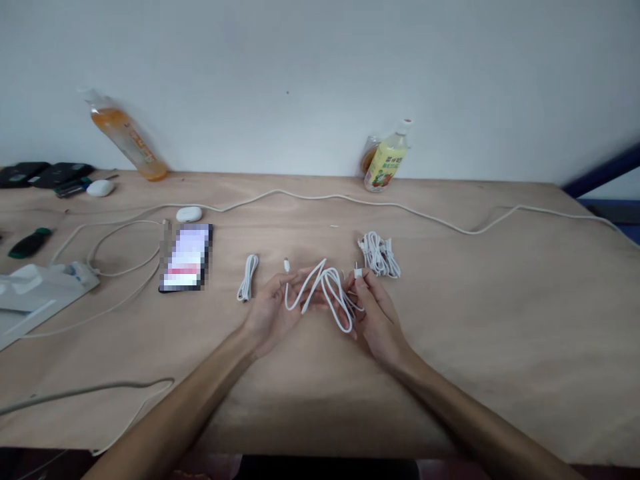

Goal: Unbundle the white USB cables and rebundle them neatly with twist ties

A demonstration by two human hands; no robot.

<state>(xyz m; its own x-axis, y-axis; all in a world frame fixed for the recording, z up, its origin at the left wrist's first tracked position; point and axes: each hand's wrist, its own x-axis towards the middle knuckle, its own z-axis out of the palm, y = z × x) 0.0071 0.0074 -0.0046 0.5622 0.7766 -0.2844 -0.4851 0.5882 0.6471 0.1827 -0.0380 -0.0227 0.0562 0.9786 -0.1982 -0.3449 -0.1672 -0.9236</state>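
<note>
A loosely coiled white charging cable hangs in loops between my two hands, above the wooden table. My left hand is closed on one end, and a small connector sticks up past its thumb. In my right hand, the other end's plug is pinched between thumb and fingers, its metal tip pointing up. Some of the fingers are hidden behind the loops. Left of my left hand lies one folded white cable. Just beyond my right hand is a pile of bundled white cables.
A phone lies at the left, near a white earbud case. Two bottles, one orange and one yellow-labelled, stand by the wall. One long white cord crosses the table. A green-handled tool lies far left.
</note>
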